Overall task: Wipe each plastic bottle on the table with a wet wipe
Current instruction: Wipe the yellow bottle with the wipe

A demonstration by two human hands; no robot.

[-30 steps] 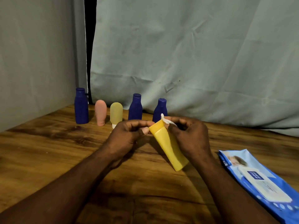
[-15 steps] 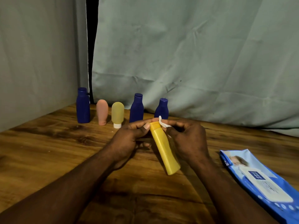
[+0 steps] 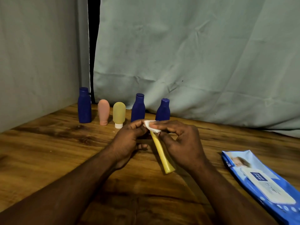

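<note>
A slim yellow bottle (image 3: 161, 153) is held between both hands above the middle of the wooden table (image 3: 48, 146), its lower end tilted toward me. My left hand (image 3: 128, 142) pinches the bottle's upper end. My right hand (image 3: 183, 143) presses a small white wet wipe (image 3: 151, 125) over that same end. Behind the hands a row of bottles stands upright near the curtain: a tall blue bottle (image 3: 84, 105), a pink bottle (image 3: 103, 112), a pale yellow bottle (image 3: 119, 114) standing on its white cap, and two more blue bottles (image 3: 138, 108) (image 3: 163, 110).
A blue pack of wet wipes (image 3: 263, 182) lies at the right, reaching the table's near right edge. Grey-green curtains (image 3: 194, 54) hang close behind the bottles and along the left side, with a dark gap between them.
The yellow bottle has turned edge-on, so it looks thinner, and its lower end has swung left. The wipe has spread over the bottle's top end under my right fingers.
</note>
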